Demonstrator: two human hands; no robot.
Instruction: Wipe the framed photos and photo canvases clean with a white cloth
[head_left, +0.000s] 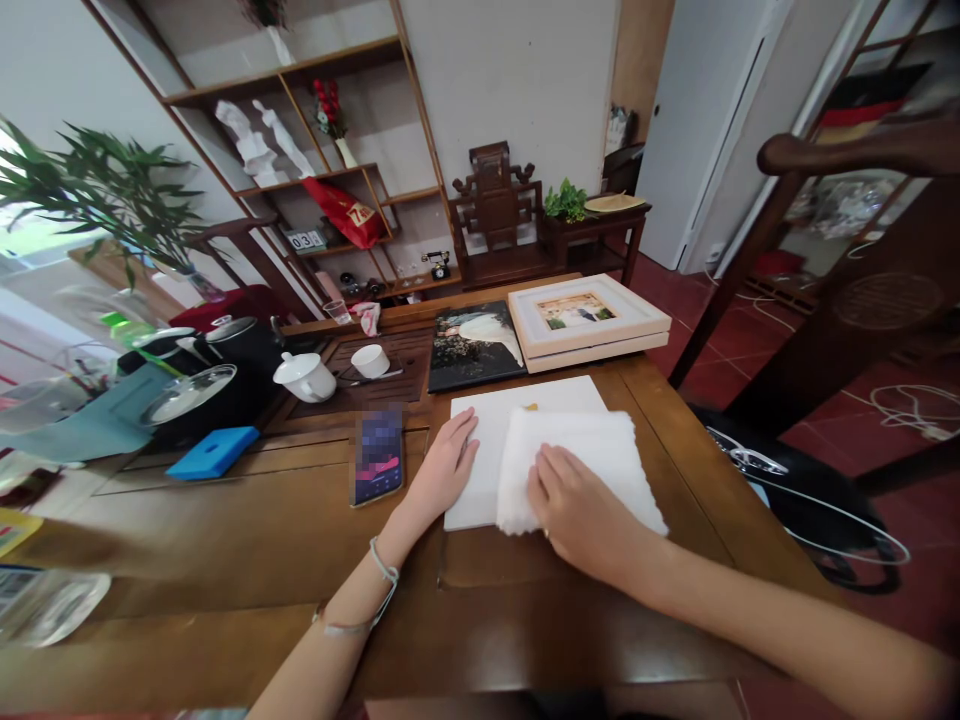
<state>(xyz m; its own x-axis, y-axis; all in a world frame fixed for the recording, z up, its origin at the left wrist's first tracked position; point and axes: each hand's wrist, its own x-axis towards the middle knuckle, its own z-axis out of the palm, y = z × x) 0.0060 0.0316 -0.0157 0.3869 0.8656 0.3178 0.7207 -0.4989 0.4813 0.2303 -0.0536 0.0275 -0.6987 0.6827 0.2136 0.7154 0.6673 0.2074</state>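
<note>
One white cloth [592, 440] lies across the white panel [471, 505] on the surface [225, 560]; it looks soft and light, likely easiest gathered by its frilled edge. My right hand [574, 500] rests on it, fingers together, lightly bent, no pinch visible; my left hand [448, 464] lies flat-fingered along the panel's left edge. A framed picture [622, 335] sits beyond.

Wooden bench [247, 560] bears phone [380, 462], blue box [212, 453], white panel [484, 480] and, toward its far edge, pale frame [634, 325] beside dark picture [461, 362].
</note>
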